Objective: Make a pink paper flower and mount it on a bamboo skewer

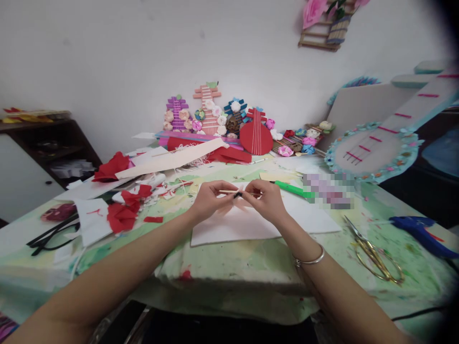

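Over a white board [229, 228], my two hands meet at a thin pale stick [226, 191]. Its left end is pinched between the thumb and forefinger of my left hand [211, 199]. My right hand [266, 198] grips the other end in a similar pinch. A small black piece [237, 195] sits on the stick's middle, between my thumb tips; I cannot make out its material. Just beyond my right hand lies a green-handled tool [292, 189], perhaps a cutter, partly behind my fingers. The board lies flat on a paint-stained green tablecloth [244, 267].
On the right are gold-handled scissors [373, 253], a blue glue gun [423, 231] and a large flower-edged paper lute [373, 153]. Red paper scraps [124, 215] and black-framed glasses [55, 239] lie left. Small decorated lutes, including a red one [256, 136], line the wall.
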### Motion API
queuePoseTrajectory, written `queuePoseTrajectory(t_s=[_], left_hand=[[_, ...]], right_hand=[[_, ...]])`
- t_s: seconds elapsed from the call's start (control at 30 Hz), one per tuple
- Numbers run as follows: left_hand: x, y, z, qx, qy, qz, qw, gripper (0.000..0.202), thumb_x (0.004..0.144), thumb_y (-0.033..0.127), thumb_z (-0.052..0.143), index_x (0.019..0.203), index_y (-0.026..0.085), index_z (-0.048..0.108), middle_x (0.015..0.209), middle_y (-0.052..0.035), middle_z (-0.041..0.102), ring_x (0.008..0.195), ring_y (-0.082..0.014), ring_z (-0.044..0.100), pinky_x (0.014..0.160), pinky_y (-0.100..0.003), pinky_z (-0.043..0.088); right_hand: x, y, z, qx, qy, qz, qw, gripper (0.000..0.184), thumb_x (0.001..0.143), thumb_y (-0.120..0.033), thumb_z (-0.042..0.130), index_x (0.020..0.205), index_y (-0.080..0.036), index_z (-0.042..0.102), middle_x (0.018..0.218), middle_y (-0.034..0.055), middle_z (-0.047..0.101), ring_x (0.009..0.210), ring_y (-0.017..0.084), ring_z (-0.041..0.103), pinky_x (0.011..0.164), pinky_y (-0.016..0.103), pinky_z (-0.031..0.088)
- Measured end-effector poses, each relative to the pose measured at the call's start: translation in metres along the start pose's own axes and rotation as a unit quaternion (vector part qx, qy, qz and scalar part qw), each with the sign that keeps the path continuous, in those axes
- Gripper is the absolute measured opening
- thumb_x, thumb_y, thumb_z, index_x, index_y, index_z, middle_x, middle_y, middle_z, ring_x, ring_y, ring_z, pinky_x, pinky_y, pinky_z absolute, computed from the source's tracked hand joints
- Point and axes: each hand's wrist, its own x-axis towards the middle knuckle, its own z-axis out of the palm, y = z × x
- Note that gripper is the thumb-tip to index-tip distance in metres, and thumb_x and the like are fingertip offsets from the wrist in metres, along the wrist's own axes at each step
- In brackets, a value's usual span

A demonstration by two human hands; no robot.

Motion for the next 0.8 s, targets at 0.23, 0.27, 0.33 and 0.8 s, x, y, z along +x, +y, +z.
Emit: queuePoseTrajectory(t_s=[0.23, 0.27, 0.33, 0.8], left_hand=[[0.0001, -0.0001, -0.0029, 0.021, -0.026, 0.024, 0.999, 0.020, 0.067, 0.028, 0.074, 0.079, 0.013, 0.070, 0.077, -0.0059, 0.071, 0.076, -0.0179, 0.066, 0.073, -0.030, 0.053], [-0.0001, 0.0006, -0.0033, 0.031, -0.032, 0.031, 0.999, 0.019, 0.067, 0.027, 0.073, 0.080, 0.013, 0.070, 0.077, -0.0057, 0.071, 0.076, -0.0179, 0.066, 0.073, -0.030, 0.053], [-0.0007, 0.0026, -0.0039, 0.051, -0.038, 0.049, 0.997, 0.017, 0.068, 0.025, 0.072, 0.080, 0.013, 0.070, 0.078, -0.0057, 0.070, 0.076, -0.0177, 0.065, 0.071, -0.029, 0.052], [-0.0021, 0.0041, -0.0022, 0.157, -0.029, 0.233, 0.959, 0.019, 0.071, 0.007, 0.062, 0.086, 0.018, 0.069, 0.078, -0.0053, 0.067, 0.078, -0.0168, 0.058, 0.073, -0.031, 0.048]], right_hand=[[0.0008, 0.0018, -0.0011, 0.014, 0.000, 0.003, 1.000, 0.024, 0.076, -0.035, 0.066, 0.063, -0.018, 0.055, 0.062, 0.0002, 0.059, 0.057, 0.011, 0.051, 0.054, 0.023, 0.038], [0.0009, 0.0021, -0.0011, 0.014, 0.001, 0.000, 1.000, 0.024, 0.076, -0.035, 0.066, 0.063, -0.018, 0.055, 0.062, 0.0002, 0.059, 0.057, 0.011, 0.051, 0.055, 0.024, 0.038], [0.0006, 0.0027, -0.0009, 0.018, 0.004, -0.007, 1.000, 0.024, 0.075, -0.036, 0.067, 0.064, -0.018, 0.055, 0.063, 0.0005, 0.059, 0.059, 0.012, 0.051, 0.056, 0.024, 0.039], [-0.0025, 0.0028, 0.0033, -0.050, 0.001, -0.071, 0.996, 0.021, 0.079, -0.028, 0.062, 0.067, -0.019, 0.046, 0.065, 0.0009, 0.053, 0.060, 0.014, 0.045, 0.057, 0.027, 0.034]])
